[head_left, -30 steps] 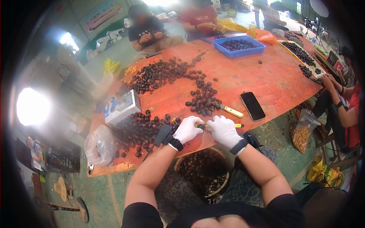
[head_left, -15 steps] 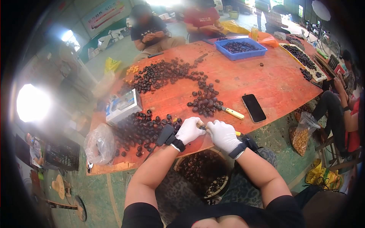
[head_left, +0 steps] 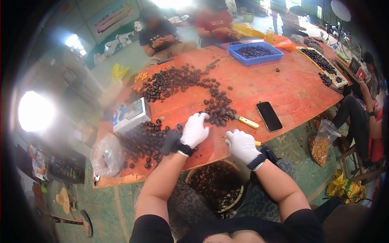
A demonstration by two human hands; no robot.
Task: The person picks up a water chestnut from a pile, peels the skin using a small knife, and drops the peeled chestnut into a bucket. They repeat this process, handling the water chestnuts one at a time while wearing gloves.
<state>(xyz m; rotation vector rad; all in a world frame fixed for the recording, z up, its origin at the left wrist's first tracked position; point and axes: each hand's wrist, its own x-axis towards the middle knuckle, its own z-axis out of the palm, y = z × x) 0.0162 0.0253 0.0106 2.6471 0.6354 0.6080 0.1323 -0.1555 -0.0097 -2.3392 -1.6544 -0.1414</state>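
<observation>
My left hand [head_left: 195, 130], in a white glove, reaches over the red table to the near edge of a small heap of dark chestnuts [head_left: 219, 108]. Its thumb stands apart from the fingers, and the fingertips are at the outermost nuts. My right hand [head_left: 242, 146], also gloved, is closed around a small knife whose yellow handle end [head_left: 258, 143] sticks out beside the wrist; its blade is mostly hidden. Below the table edge, between my knees, a round tub [head_left: 242, 193] contains dark shells and scraps. Another knife [head_left: 248, 122] with a pale handle lies by the heap.
A phone [head_left: 269, 116] lies right of the heap. Larger chestnut piles [head_left: 170, 83] spread leftward around a white box [head_left: 132, 115] and a clear plastic bag [head_left: 106, 156]. At the back stands a blue crate [head_left: 253, 60] of chestnuts. Other people sit around the table [head_left: 239, 89].
My left hand has left my right hand and moved forward and left to the chestnut heap, its fingers opening. My right hand, with the knife, has shifted slightly right.
</observation>
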